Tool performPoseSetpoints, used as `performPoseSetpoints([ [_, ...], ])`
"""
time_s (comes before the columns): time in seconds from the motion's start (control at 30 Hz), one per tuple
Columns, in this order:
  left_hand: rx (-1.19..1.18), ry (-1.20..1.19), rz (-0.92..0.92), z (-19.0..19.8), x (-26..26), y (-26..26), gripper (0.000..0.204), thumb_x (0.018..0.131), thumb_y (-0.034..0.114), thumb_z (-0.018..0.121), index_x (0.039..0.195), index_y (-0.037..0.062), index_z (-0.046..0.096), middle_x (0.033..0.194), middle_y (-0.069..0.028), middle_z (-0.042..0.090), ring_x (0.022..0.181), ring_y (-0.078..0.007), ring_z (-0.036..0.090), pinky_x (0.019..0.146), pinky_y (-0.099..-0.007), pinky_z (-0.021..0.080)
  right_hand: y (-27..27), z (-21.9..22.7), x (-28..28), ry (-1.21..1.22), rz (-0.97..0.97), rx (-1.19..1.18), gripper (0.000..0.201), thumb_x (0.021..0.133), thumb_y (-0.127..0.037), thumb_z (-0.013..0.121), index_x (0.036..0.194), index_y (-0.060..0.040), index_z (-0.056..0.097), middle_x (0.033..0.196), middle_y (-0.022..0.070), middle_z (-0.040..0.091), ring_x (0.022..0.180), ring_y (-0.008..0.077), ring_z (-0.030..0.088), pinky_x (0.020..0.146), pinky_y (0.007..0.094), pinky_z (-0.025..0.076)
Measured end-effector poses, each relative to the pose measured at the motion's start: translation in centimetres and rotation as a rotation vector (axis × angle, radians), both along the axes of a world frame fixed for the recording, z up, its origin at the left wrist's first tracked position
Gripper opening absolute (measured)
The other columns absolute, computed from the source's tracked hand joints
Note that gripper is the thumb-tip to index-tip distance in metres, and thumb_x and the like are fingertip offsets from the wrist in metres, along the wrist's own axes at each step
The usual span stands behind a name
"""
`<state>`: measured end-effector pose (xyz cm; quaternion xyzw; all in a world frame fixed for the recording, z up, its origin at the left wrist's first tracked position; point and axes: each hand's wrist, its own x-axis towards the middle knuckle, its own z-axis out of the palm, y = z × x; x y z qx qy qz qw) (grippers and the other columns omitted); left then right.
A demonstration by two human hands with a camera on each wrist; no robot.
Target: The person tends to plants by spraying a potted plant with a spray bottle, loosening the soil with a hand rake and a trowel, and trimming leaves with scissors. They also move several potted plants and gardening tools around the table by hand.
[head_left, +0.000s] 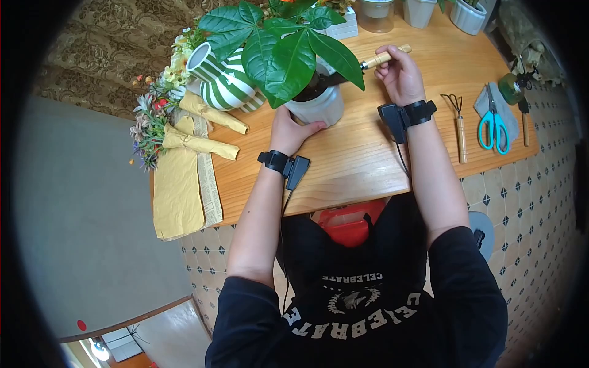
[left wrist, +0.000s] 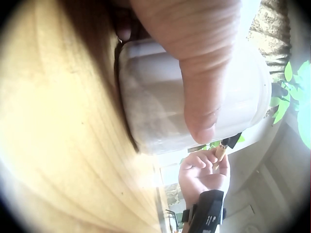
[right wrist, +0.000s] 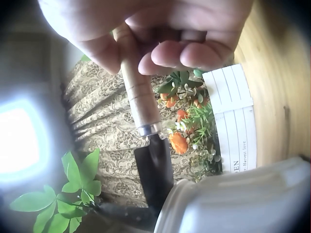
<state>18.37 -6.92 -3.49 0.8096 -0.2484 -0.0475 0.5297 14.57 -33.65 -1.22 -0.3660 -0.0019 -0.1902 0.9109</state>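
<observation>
With our left hand (head_left: 289,130), we hold a grip round the white pot (head_left: 326,109) on the desk (head_left: 356,165); with our right hand (head_left: 402,76), we pinch the wooden-handled trowel (head_left: 375,60), its blade (right wrist: 154,172) at the pot's rim.

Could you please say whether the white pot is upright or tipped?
Upright: the white pot rests base-down on the table, rim uppermost.

**Out of my sight**

At twelve o'clock in the head view, the fingers of my left hand (head_left: 288,132) disappear behind the white pot (head_left: 325,110). At six in the right wrist view, its rim hides the tip of my trowel (right wrist: 154,170); at four, it covers lettering on the white box (right wrist: 231,111). The head view's top edge crops the far pots (head_left: 420,12) at one; at nine, the newspaper's (head_left: 210,178) print is unreadably small.
</observation>
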Motion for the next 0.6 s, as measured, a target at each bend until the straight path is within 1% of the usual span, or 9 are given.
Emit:
performPoseSetpoints([
  [0.07, 0.001, -0.018, 0.003, 0.09, -0.03, -0.04, 0.078, 0.057, 0.021, 0.088, 0.118, -0.0044, 0.045, 0.117, -0.0173, 0.057, 0.11, -0.0261, 0.054, 0.095, -0.0349, 0.043, 0.02, -0.03, 0.03, -0.021, 0.014, 0.002, 0.026, 0.092, -0.023, 0.053, 0.092, 0.001, 0.063, 0.066, -0.0006, 0.052, 0.058, 0.0071, 0.048, 0.055, 0.0223, 0.04],
  [0.27, -0.012, -0.02, -0.006, 0.43, -0.19, -0.12, 0.079, 0.057, 0.02, 0.088, 0.118, -0.0039, 0.045, 0.118, -0.0166, 0.056, 0.111, -0.0258, 0.054, 0.095, -0.0351, 0.042, 0.17, 0.56, -0.21, 0.027, -0.028, 0.002, 0.027, 0.093, -0.025, 0.053, 0.09, -0.0001, 0.062, 0.067, -0.0002, 0.053, 0.058, 0.0079, 0.049, 0.055, 0.023, 0.041],
  [0.37, -0.028, -0.033, -0.011, 0.2, -0.04, -0.12, 0.079, 0.057, 0.019, 0.088, 0.119, -0.0038, 0.045, 0.118, -0.016, 0.056, 0.111, -0.0255, 0.054, 0.096, -0.0351, 0.042, -0.16, 0.01, 0.03, -0.011, -0.006, 0.03, 0.026, 0.093, -0.025, 0.053, 0.091, 0.0, 0.062, 0.068, 0.0009, 0.055, 0.059, 0.0079, 0.05, 0.056, 0.0232, 0.042],
  [0.47, -0.048, -0.02, -0.016, 0.29, -0.18, -0.21, 0.079, 0.057, 0.019, 0.088, 0.119, -0.0035, 0.045, 0.119, -0.0155, 0.056, 0.112, -0.0251, 0.053, 0.097, -0.0352, 0.041, 0.19, 0.22, 0.24, 0.042, -0.068, 0.047, 0.029, 0.094, -0.026, 0.052, 0.09, 0.0005, 0.062, 0.069, 0.0017, 0.057, 0.058, 0.0073, 0.05, 0.055, 0.0219, 0.043],
  [0.6, -0.055, 0.007, -0.015, 0.53, -0.36, -0.27, 0.078, 0.057, 0.018, 0.088, 0.119, -0.0031, 0.045, 0.119, -0.0152, 0.056, 0.112, -0.0248, 0.053, 0.097, -0.0352, 0.041, -0.19, 0.16, 0.01, 0.024, -0.024, 0.025, 0.031, 0.095, -0.029, 0.052, 0.093, 0.0013, 0.061, 0.069, 0.0025, 0.059, 0.057, 0.0073, 0.05, 0.053, 0.0204, 0.043],
])
